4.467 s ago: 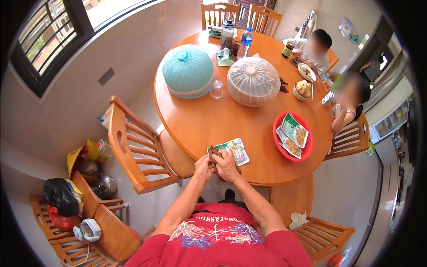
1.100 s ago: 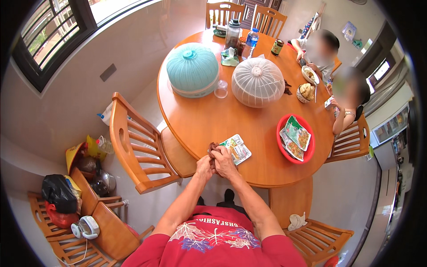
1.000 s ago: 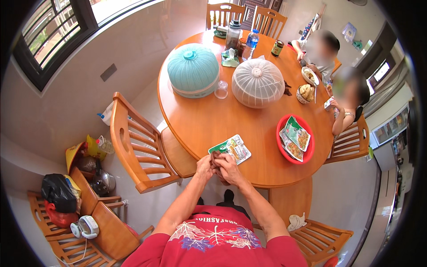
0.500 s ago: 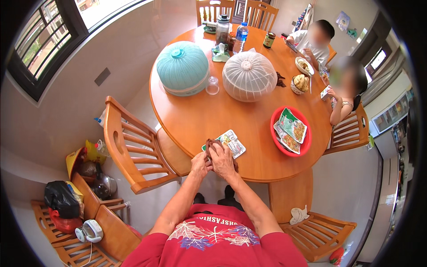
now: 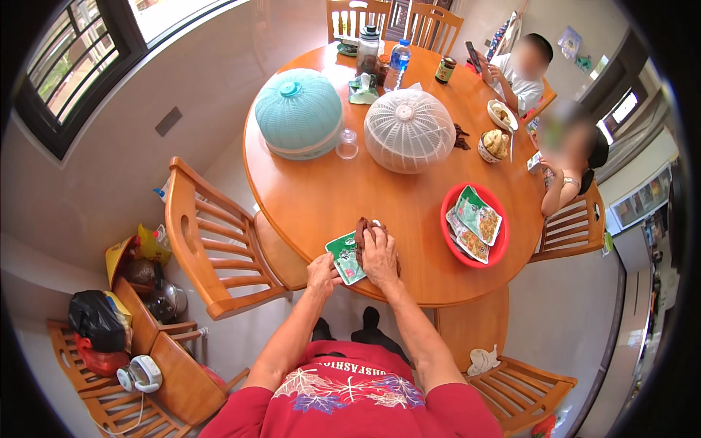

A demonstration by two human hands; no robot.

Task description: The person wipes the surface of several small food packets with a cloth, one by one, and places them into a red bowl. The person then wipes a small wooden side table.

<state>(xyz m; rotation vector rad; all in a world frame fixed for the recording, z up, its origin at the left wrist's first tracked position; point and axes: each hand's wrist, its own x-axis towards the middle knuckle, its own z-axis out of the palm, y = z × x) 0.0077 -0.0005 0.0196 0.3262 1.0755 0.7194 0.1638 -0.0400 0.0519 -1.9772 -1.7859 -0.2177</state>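
Observation:
A flat green-and-white food packet [image 5: 340,250] lies at the near edge of the round wooden table. My left hand [image 5: 323,275] pinches its near left corner, fingers closed. Over the packet's right part, my right hand [image 5: 380,257] is closed on a dark brown cloth [image 5: 361,232] and presses it down against the packet. The cloth and hand hide much of that side. To the right, a red plastic basin [image 5: 451,251] holds several similar packets with pictures of food on them.
Farther back on the table [image 5: 307,204] stand a blue food cover [image 5: 298,117], a white mesh food cover [image 5: 409,135] and a clear plastic cup [image 5: 348,146]. Two people sit at the right by a bowl of food [image 5: 491,153]. A wooden chair [image 5: 219,248] stands at my left.
The cloth and my right hand have moved right and forward over the packet, uncovering its green left part. My left hand has shifted slightly left to the packet's corner.

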